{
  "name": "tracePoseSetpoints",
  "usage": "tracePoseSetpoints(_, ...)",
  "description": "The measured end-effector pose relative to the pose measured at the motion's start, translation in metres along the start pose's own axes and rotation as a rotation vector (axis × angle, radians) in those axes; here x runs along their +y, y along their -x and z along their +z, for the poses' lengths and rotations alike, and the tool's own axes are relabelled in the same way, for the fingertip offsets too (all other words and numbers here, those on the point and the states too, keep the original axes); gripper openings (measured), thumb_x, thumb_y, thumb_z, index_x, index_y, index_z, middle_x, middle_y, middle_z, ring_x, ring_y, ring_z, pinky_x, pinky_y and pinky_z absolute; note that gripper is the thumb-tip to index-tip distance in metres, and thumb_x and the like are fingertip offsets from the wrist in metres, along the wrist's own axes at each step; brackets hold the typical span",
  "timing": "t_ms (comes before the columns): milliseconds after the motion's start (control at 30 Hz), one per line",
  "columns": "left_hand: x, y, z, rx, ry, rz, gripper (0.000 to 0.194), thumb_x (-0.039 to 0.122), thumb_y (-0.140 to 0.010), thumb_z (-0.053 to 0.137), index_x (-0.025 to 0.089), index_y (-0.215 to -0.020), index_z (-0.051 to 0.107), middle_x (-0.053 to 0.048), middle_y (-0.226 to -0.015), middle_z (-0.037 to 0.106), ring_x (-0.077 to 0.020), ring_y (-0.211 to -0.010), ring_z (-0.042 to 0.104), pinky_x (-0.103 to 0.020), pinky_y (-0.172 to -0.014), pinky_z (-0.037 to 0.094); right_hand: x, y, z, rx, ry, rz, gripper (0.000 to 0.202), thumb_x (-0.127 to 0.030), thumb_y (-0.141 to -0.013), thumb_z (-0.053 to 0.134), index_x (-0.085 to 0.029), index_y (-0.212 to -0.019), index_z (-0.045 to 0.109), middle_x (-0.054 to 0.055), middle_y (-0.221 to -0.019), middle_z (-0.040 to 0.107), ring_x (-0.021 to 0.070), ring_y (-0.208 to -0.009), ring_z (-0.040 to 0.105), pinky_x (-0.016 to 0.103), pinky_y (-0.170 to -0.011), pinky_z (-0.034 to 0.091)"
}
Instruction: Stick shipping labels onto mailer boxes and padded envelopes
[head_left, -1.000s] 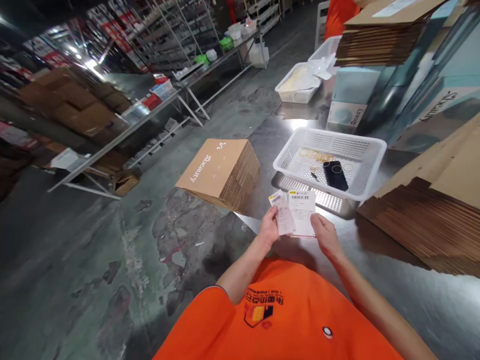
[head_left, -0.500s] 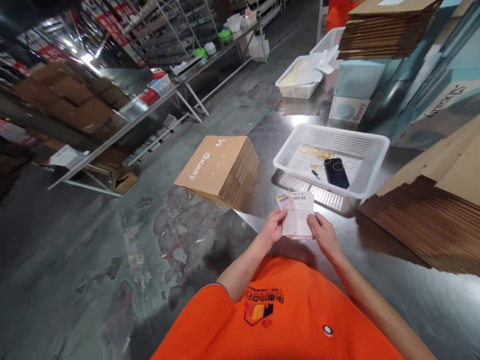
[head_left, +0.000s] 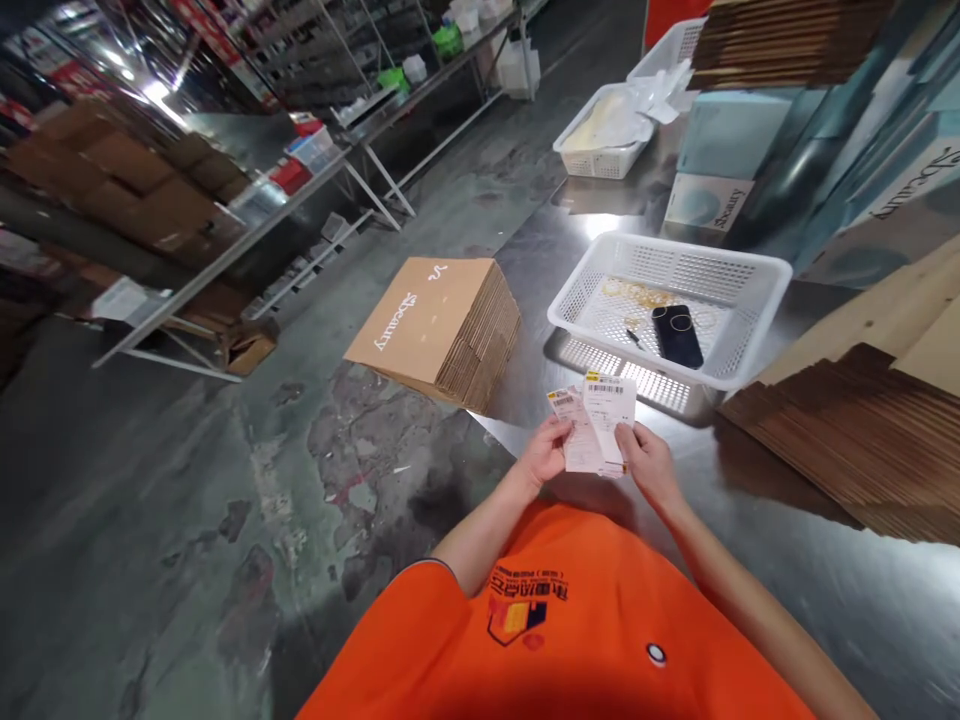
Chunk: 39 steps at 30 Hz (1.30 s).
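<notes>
Between my hands, above the front edge of the metal table, are printed paper slips with barcodes. My left hand [head_left: 547, 452] is closed on the pinkish slips [head_left: 577, 430], thumb on top. My right hand [head_left: 646, 462] pinches a white slip [head_left: 611, 400] by its right edge; it is fanned out and overlaps the others. Just beyond the slips stands a white plastic basket [head_left: 559, 318]. Inside it lie a black phone [head_left: 677, 338], a dark pen [head_left: 633, 338] and several yellowish rubber bands [head_left: 626, 290].
Folded cartons [head_left: 427, 320] are stacked at the table's left edge, with more flat cardboard [head_left: 847, 430] at the right. Light blue boxes [head_left: 731, 130] and another white basket [head_left: 604, 162] stand farther back. A long bench [head_left: 300, 190] with shelving is across the floor.
The white slip has slid up and right from the pinkish slips, so the two now fan apart. My view has shifted slightly. Both hands keep hold of the paper.
</notes>
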<state>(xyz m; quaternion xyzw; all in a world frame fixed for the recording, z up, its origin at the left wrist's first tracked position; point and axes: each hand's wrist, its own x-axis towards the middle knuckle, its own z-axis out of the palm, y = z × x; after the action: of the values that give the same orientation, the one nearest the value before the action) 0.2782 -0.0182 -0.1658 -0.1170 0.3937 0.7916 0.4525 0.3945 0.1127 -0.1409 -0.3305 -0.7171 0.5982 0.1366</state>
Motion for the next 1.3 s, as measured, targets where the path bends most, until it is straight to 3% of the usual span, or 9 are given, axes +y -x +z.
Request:
tracePoseSetpoints(200,-0.011,-0.007,-0.008,0.044,0.001,0.031,0.034,0.007,-0.071,0.076,0.016,-0.102,0.064,-0.004,-0.094,0.075,-0.0194,-0.092,0.072,-0.041,-0.105,0.048,0.003,-0.004,-0.004,0.159,0.032,-0.015,0.04,-0.06,-0.077,0.059,-0.02,-0.073,0.057,0.001,-0.067,0.059,0.0162,-0.065,0.051,0.028,-0.061,0.04)
tracePoseSetpoints(333,-0.013,-0.01,-0.014,0.084,0.012,0.041,0.033,0.006,-0.072,0.073,0.016,-0.101,0.063,-0.003,-0.091,0.075,-0.0173,-0.085,0.072,-0.038,-0.099,0.052,0.01,-0.01,-0.014,0.159,-0.029,-0.006,0.036,-0.054,-0.082,0.056,-0.02,-0.075,0.06,-0.001,-0.063,0.055,0.0147,-0.06,0.048,0.027,-0.057,0.039)
tracePoseSetpoints(467,-0.014,-0.012,-0.017,0.125,-0.005,0.053,0.035,0.003,-0.068,0.072,0.016,-0.099,0.062,-0.004,-0.092,0.075,-0.0184,-0.086,0.072,-0.04,-0.099,0.052,0.017,-0.018,-0.025,0.152,-0.183,-0.01,0.034,-0.05,-0.077,0.064,-0.018,-0.088,0.069,0.001,-0.074,0.063,0.0164,-0.067,0.053,0.029,-0.063,0.044)
tracePoseSetpoints(633,-0.016,-0.014,-0.019,0.109,-0.095,0.086,0.05,0.0,-0.061,0.07,0.017,-0.108,0.062,-0.006,-0.102,0.075,-0.0221,-0.095,0.071,-0.043,-0.101,0.05,0.016,-0.025,-0.038,0.316,-0.342,-0.257,0.015,-0.035,-0.072,0.073,-0.021,-0.075,0.07,0.004,-0.092,0.063,0.0202,-0.092,0.058,0.035,-0.086,0.047)
tracePoseSetpoints(733,-0.019,-0.013,-0.014,0.094,-0.178,0.013,0.046,0.0,-0.06,0.07,0.015,-0.103,0.065,-0.009,-0.101,0.075,-0.0239,-0.094,0.071,-0.045,-0.1,0.05,0.015,-0.026,-0.04,0.347,-0.385,-0.346,0.011,-0.032,-0.071,0.075,-0.022,-0.072,0.071,0.005,-0.103,0.059,0.0217,-0.103,0.057,0.038,-0.091,0.046)
tracePoseSetpoints(867,-0.025,-0.009,0.003,0.06,-0.197,-0.073,0.034,0.002,-0.06,0.07,0.013,-0.092,0.068,-0.008,-0.09,0.075,-0.0232,-0.084,0.071,-0.046,-0.097,0.051,0.023,-0.026,-0.034,0.29,-0.217,-0.42,0.008,-0.031,-0.076,0.071,-0.023,-0.073,0.072,0.007,-0.113,0.057,0.0249,-0.113,0.055,0.043,-0.097,0.045)
tracePoseSetpoints(1033,-0.024,-0.005,0.023,0.12,-0.122,-0.042,0.024,0.008,-0.069,0.067,0.015,-0.092,0.07,-0.006,-0.088,0.076,-0.0221,-0.084,0.071,-0.041,-0.096,0.052,0.036,-0.027,-0.027,0.153,0.072,-0.579,0.016,-0.023,-0.081,0.06,-0.027,-0.078,0.076,0.006,-0.109,0.061,0.0247,-0.11,0.056,0.048,-0.102,0.042)
tracePoseSetpoints(1200,-0.026,-0.011,0.022,0.22,-0.121,0.069,0.02,0.02,-0.073,0.074,0.016,-0.09,0.066,-0.003,-0.083,0.074,-0.0222,-0.089,0.071,-0.039,-0.095,0.052,0.034,-0.024,-0.027,0.265,0.051,-0.422,0.024,-0.034,-0.09,0.053,-0.023,-0.098,0.073,0.008,-0.112,0.064,0.0238,-0.111,0.058,0.045,-0.102,0.043)
tracePoseSetpoints(1300,-0.031,-0.014,0.021,0.238,-0.131,0.153,0.025,0.025,-0.073,0.076,0.017,-0.093,0.064,-0.002,-0.084,0.074,-0.0226,-0.093,0.071,-0.038,-0.096,0.051,0.036,-0.022,-0.025,0.288,-0.008,-0.192,0.036,-0.049,-0.092,0.048,-0.019,-0.098,0.068,0.007,-0.096,0.067,0.0219,-0.091,0.061,0.041,-0.087,0.049)
